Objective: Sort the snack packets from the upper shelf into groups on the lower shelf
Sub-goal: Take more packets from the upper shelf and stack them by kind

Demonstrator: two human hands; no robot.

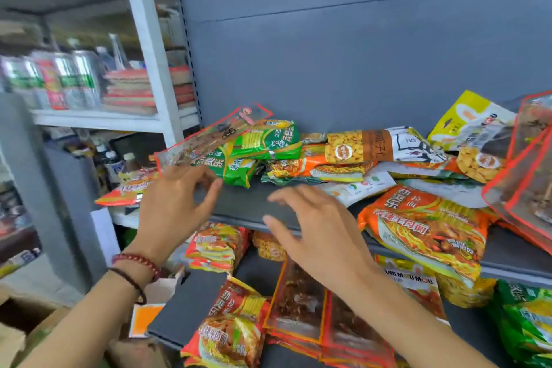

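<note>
The upper shelf (239, 206) carries a loose heap of snack packets: green noodle packets (263, 143), a clear red-edged packet (209, 136) lying on them, a bean packet (358, 146), a yellow packet (466, 119) and an orange noodle packet (424, 227). My left hand (176, 203) hovers just below the clear packet, fingers spread, holding nothing. My right hand (316, 227) is open over the shelf's front edge. On the lower shelf (194, 302) lie orange noodle packets (233, 329), clear red-edged packets (298, 302) and a green packet (525, 320).
A white rack (143, 39) stands to the left with cans (59, 81) and stacked flat items (131, 89). More clear red-edged packets (531, 164) lean at the far right of the upper shelf. Cardboard boxes (18, 323) sit at the lower left.
</note>
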